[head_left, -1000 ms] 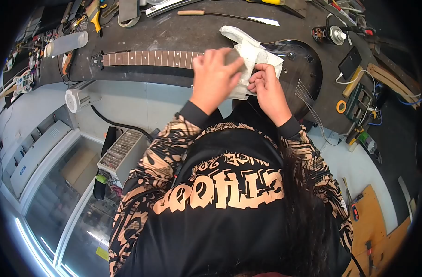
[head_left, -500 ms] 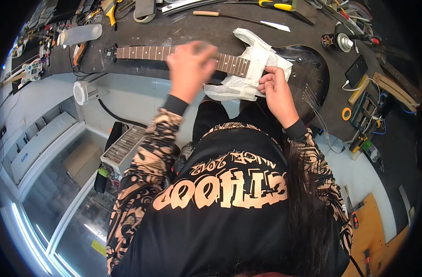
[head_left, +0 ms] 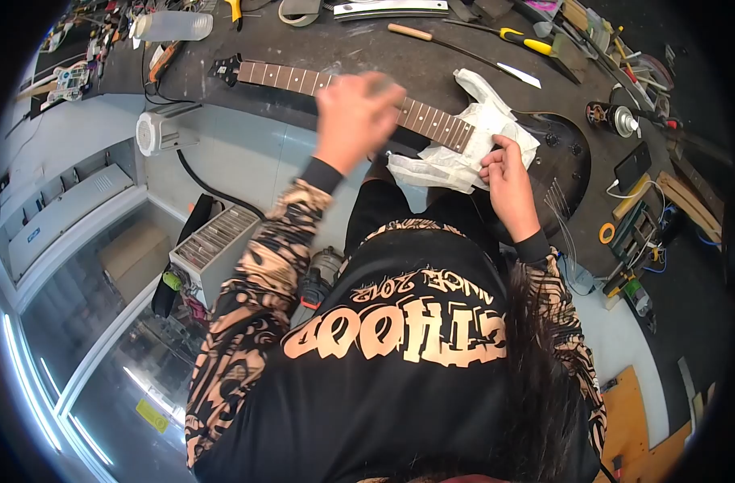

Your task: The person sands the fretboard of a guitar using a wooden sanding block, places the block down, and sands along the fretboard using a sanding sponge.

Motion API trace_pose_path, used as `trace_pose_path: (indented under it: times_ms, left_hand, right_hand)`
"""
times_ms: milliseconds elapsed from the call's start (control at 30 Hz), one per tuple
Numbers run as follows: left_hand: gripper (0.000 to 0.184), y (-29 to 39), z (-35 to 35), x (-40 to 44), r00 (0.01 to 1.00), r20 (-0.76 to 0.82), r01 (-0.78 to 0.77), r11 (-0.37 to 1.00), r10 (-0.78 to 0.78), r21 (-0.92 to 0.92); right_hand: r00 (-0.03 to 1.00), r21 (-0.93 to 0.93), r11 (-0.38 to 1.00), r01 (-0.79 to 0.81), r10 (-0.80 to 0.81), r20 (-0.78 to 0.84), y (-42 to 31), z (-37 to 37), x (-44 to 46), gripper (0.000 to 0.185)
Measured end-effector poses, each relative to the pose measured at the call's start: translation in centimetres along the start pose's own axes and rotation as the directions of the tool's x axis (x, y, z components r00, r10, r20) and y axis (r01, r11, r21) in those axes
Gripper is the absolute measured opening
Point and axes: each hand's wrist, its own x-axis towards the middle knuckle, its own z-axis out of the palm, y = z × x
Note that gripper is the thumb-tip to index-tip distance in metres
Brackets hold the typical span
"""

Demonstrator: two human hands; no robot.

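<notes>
A dark electric guitar lies across the bench, its fretted neck point(head_left: 436, 123) pointing left and its glossy body point(head_left: 573, 173) at the right. White masking paper point(head_left: 492, 121) covers the body around the neck's end. Over the middle of the neck is my left hand point(head_left: 355, 117), blurred, its fingers closed round a small dark block point(head_left: 377, 83). My right hand point(head_left: 508, 181) rests at the masking paper beside the neck's end, fingers curled together; whatever may be between them is hidden. Loose strings point(head_left: 557, 201) trail from the body near my right wrist.
Behind the guitar lie a wooden-handled tool point(head_left: 410, 31), a yellow-handled tool point(head_left: 526, 40) and a metal bar point(head_left: 392, 8). A spray can point(head_left: 613, 118), a phone point(head_left: 631, 167) and a tape roll point(head_left: 606, 233) are at the right. A clear bottle point(head_left: 174, 26) stands far left.
My left hand has moved from the neck's body end out along the neck, towards the headstock, with the block. My right hand stays by the masking paper. The view has shifted and tilted.
</notes>
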Motion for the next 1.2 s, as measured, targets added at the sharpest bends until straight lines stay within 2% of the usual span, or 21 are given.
trace_pose_path:
  times_ms: [67,100,167,233,300,400,500,533,600,633,700,767,833,900,967,1000,1033,1100,1167,1200]
  left_hand:
    - [0.039,-7.0,-1.4,0.0,0.992,-0.097,0.098,0.987,-0.086,0.125]
    - [0.037,-8.8,-2.7,0.5,0.982,-0.141,0.144,0.981,-0.125,0.131]
    - [0.039,-8.9,-2.5,0.5,0.978,-0.131,0.181,0.97,-0.161,0.163]
    - [0.041,-2.1,-1.9,0.6,0.996,-0.061,0.073,0.997,-0.072,0.02]
    - [0.044,3.6,0.6,-0.5,0.993,0.006,-0.114,0.986,0.115,-0.126]
    - [0.045,0.4,0.9,-1.4,0.995,-0.04,-0.097,0.976,0.091,-0.193]
    - [0.042,-8.7,-1.4,-1.3,0.994,-0.085,0.072,0.997,-0.075,-0.035]
    - [0.04,-11.7,-1.5,-1.2,0.978,-0.179,0.11,0.993,-0.102,0.035]
    - [0.041,-14.0,-2.1,-0.6,0.961,-0.232,0.179,0.98,-0.154,0.091]
    - [0.042,-13.7,-3.0,0.1,0.957,-0.242,0.189,0.976,-0.159,0.109]
    - [0.042,-7.7,-2.5,0.5,0.983,-0.162,0.089,0.996,-0.09,-0.008]
    - [0.042,-0.9,-1.3,-0.4,0.995,-0.066,-0.082,0.986,0.073,-0.146]
    - [0.045,0.8,0.1,-1.2,0.987,-0.089,-0.155,0.947,0.135,-0.283]
    - [0.044,-3.7,-0.8,-1.3,0.996,-0.034,-0.084,0.985,0.08,-0.154]
    - [0.041,-11.0,-2.1,-1.2,0.994,-0.084,0.063,0.996,-0.068,-0.059]
    - [0.039,-14.6,-2.2,-1.0,0.974,-0.207,0.096,0.995,-0.092,0.011]
    - [0.038,-17.2,-3.0,-0.6,0.963,-0.211,0.178,0.984,-0.169,0.026]
    - [0.04,-17.8,-3.9,-0.2,0.943,-0.269,0.222,0.973,-0.197,0.066]
    - [0.039,-11.5,-3.8,-0.1,0.973,-0.15,0.181,0.983,-0.176,0.02]
    - [0.038,-8.1,-2.9,-0.7,0.988,-0.123,0.081,0.995,-0.088,-0.059]
  right_hand:
    - [0.999,-0.023,0.999,-0.036,0.036,0.002,-1.0,0.1,0.1,0.05]
    - [0.999,-0.036,0.999,-0.034,0.034,-0.002,-1.0,0.3,0.1,0.05]
    - [1.0,-0.062,0.998,-0.03,0.03,-0.008,-0.7,0.4,0.3,0.048]
    - [1.0,-0.116,0.993,-0.014,0.011,-0.024,-1.0,0.5,0.2,0.047]
    - [1.0,-0.163,0.987,-0.009,0.005,-0.028,-1.3,0.7,0.2,0.045]
    - [0.999,-0.213,0.977,-0.024,0.019,-0.029,-2.2,0.8,0.4,0.043]
    - [0.999,-0.295,0.955,-0.001,-0.011,-0.041,-2.0,1.0,0.8,0.043]
    - [0.999,-0.316,0.949,-0.001,-0.015,-0.049,-2.3,1.2,0.9,0.042]
    - [0.998,-0.361,0.933,-0.005,-0.021,-0.067,-2.9,1.4,0.9,0.042]
    - [0.997,-0.373,0.928,-0.007,-0.022,-0.074,-3.0,1.5,0.7,0.041]
    - [0.996,-0.396,0.918,-0.005,-0.032,-0.085,-3.1,1.7,0.8,0.041]
    - [0.996,-0.397,0.918,-0.009,-0.028,-0.087,-3.2,1.8,0.8,0.039]
    - [0.996,-0.408,0.913,-0.023,-0.015,-0.091,-3.7,2.0,1.0,0.036]
    - [0.995,-0.425,0.904,-0.055,0.012,-0.103,-4.1,2.0,1.1,0.032]
    - [0.995,-0.438,0.898,-0.047,0.002,-0.102,-3.5,2.0,1.2,0.029]
    - [0.994,-0.443,0.896,-0.038,-0.01,-0.106,-3.3,2.0,1.4,0.028]
    - [0.993,-0.454,0.89,-0.029,-0.025,-0.112,-3.1,2.0,1.6,0.028]
    - [0.992,-0.481,0.877,-0.008,-0.052,-0.112,-3.2,2.1,1.5,0.027]
    - [0.992,-0.486,0.874,-0.027,-0.038,-0.123,-3.8,2.3,1.7,0.027]
    - [0.992,-0.488,0.872,-0.041,-0.023,-0.125,-4.1,2.6,1.5,0.027]
